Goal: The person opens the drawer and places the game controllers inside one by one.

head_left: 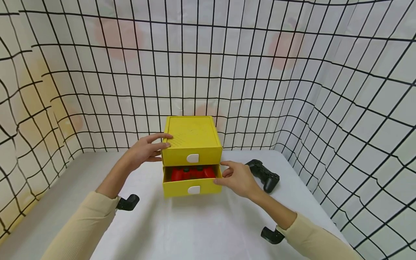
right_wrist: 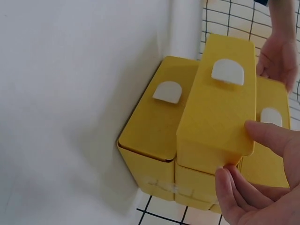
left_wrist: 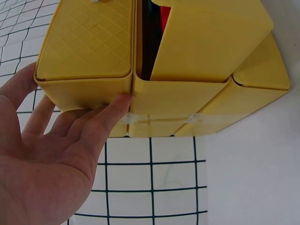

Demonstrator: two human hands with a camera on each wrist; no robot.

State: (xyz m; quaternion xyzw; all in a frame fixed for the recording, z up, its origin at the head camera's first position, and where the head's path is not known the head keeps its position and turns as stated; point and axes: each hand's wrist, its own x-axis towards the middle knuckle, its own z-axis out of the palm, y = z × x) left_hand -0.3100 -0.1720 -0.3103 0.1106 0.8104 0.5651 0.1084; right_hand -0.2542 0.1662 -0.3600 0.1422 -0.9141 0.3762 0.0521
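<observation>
A yellow drawer unit (head_left: 191,131) with three drawers stands on the table. Its middle drawer (head_left: 208,188) is pulled partway out, and a red game controller (head_left: 188,175) lies inside. The top drawer (head_left: 177,157) is closed, as is the bottom drawer (right_wrist: 154,117) in the right wrist view. My left hand (head_left: 146,150) rests on the unit's upper left edge, fingers extended over its top and along its side (left_wrist: 154,101). At the middle drawer's front right corner, my right hand (head_left: 238,178) pinches the drawer, thumb on the front face and fingers along the side.
A black game controller (head_left: 264,175) lies on the white table (head_left: 201,231) to the right of the unit, just behind my right hand. Black wire grid panels (head_left: 208,65) backed by pale cloth surround the table at the back and both sides.
</observation>
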